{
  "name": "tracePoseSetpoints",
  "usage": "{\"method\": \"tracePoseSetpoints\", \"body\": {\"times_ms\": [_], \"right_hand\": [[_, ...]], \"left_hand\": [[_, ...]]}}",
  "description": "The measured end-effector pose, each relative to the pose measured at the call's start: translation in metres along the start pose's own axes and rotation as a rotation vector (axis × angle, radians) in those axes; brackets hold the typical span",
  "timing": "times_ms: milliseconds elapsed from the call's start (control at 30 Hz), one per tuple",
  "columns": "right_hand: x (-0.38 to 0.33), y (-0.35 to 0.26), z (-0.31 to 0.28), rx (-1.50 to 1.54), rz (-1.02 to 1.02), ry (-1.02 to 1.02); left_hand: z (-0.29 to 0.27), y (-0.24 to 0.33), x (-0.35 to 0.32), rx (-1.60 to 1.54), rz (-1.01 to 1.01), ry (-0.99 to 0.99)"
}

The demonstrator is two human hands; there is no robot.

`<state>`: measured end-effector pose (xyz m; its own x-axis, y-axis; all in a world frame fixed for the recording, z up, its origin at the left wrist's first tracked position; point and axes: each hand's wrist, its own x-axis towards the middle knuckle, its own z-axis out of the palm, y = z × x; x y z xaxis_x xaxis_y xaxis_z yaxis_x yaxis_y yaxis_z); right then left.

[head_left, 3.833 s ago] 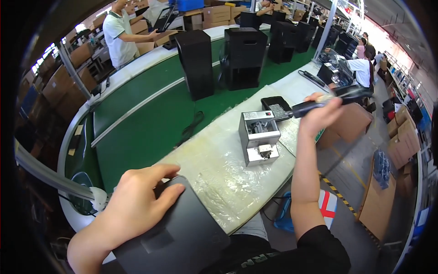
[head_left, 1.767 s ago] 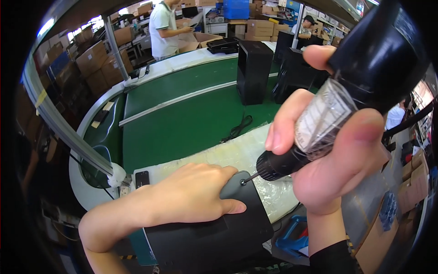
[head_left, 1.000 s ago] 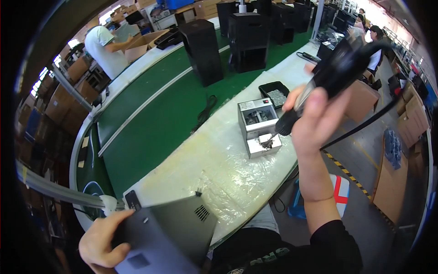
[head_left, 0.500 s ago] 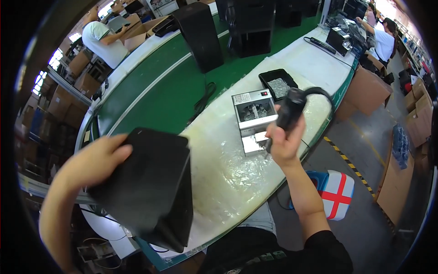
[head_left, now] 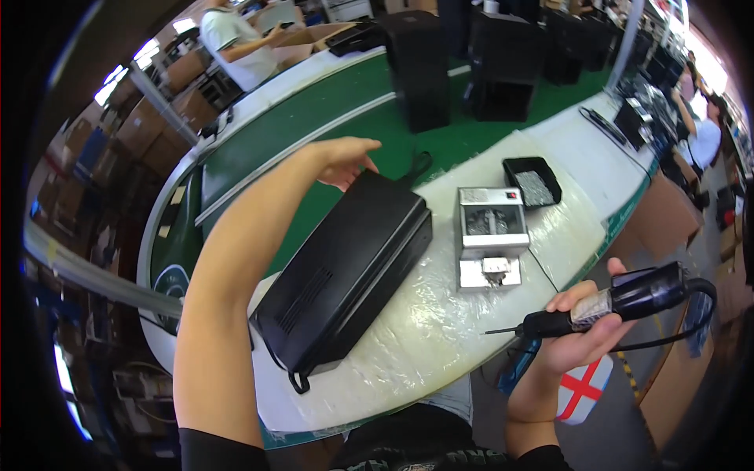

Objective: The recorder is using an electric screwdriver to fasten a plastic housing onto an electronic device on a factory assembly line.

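A long black metal box case [head_left: 345, 271] lies flat and slantwise on the plastic-covered white counter [head_left: 440, 330] beside a green conveyor belt [head_left: 314, 133]. The left hand [head_left: 345, 157], fingers spread open, rests at the case's far end. The right hand [head_left: 585, 334] is clamped around a black corded electric screwdriver [head_left: 620, 298], held off the counter's near edge, tip pointing left. A grey metal screw feeder [head_left: 491, 235] and a black screw tray [head_left: 532, 180] stand just beyond.

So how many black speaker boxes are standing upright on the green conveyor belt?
3 at least: one tall box nearest, one to its right, and a third further right. More may be hidden beyond the top edge.
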<state>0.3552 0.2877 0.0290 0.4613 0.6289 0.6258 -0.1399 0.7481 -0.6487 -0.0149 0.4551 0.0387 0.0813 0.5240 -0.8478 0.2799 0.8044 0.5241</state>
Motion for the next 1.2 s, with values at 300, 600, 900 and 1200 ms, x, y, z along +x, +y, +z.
{"method": "tracePoseSetpoints", "body": {"times_ms": [300,600,900,1200], "right_hand": [[0.005,0.009,0.157,0.293,-0.168,-0.319],[-0.055,0.036,0.278,0.612,-0.103,-0.651],[-0.084,0.057,0.289,0.479,-0.052,-0.807],[-0.096,0.063,0.291,0.465,0.003,-0.867]], "left_hand": [[0.051,-0.165,-0.107,0.516,0.602,0.608],[0.083,-0.209,-0.117,0.363,0.615,0.857],[0.077,-0.219,-0.109,0.443,0.754,0.878],[0.079,-0.223,-0.105,0.392,0.725,0.857]]}}
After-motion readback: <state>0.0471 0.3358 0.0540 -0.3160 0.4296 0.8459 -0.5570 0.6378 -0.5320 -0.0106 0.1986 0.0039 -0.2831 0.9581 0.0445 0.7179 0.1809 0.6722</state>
